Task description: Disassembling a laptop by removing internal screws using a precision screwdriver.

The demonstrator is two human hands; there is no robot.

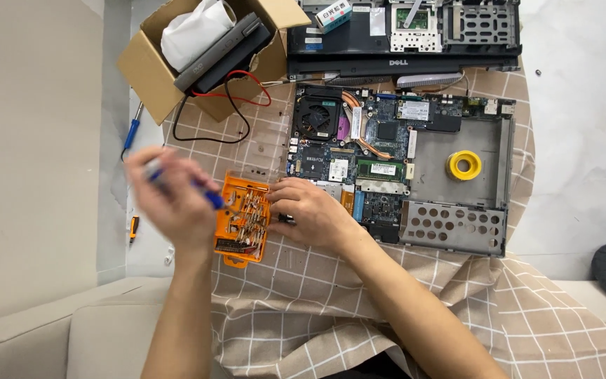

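My left hand [166, 193], blurred by motion, grips a blue-handled screwdriver [205, 195] whose tip points toward an orange bit case [242, 221] lying open with several metal bits in it. My right hand [310, 210] rests, fingers curled, on the lower left corner of an opened laptop base [457, 151], just right of the case. Whether it holds anything small is hidden. The laptop's green and blue circuit board [359, 158] and black fan [317, 116] are exposed.
A yellow tape roll [464, 165] sits in the laptop's bare bay. A detached laptop panel [401, 38] lies at the back. An open cardboard box [205, 52] with parts stands back left, red and black wires [236, 105] trailing from it. A checked cloth [317, 295] covers the table.
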